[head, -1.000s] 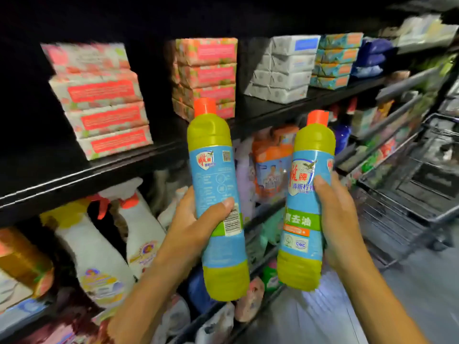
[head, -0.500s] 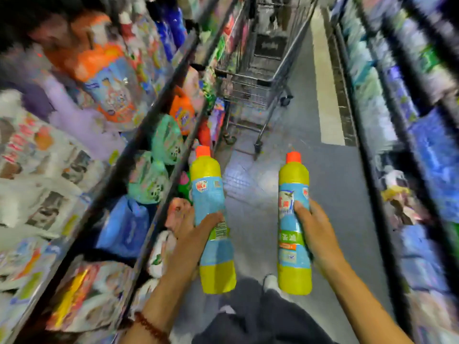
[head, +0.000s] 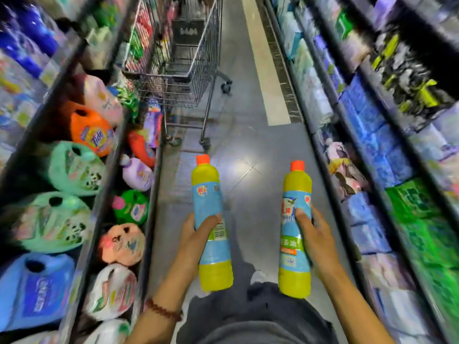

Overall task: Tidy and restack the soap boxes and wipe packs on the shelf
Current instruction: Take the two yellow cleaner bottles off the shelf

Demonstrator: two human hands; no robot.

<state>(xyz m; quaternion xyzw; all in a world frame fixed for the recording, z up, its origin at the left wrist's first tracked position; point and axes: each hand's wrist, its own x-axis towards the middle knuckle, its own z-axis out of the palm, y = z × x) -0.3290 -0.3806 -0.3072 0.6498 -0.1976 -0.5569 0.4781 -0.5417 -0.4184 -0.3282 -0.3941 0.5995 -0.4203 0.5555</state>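
Note:
My left hand grips a yellow-green cleaner bottle with a blue label and an orange cap, held upright over the aisle floor. My right hand grips a second bottle of the same kind, also upright, about a bottle's length to the right of the first. No soap boxes or wipe packs show in this view; the shelf that held them is out of frame.
A metal shopping cart stands ahead in the aisle, close to the left shelves. Detergent jugs such as an orange one fill the left shelving. Blue and green packs line the right shelving. Grey floor runs between.
The view swung from the upper shelf with soap boxes down to the aisle floor. Both hands kept their bottles and now hold them lower and wider apart, facing the cart.

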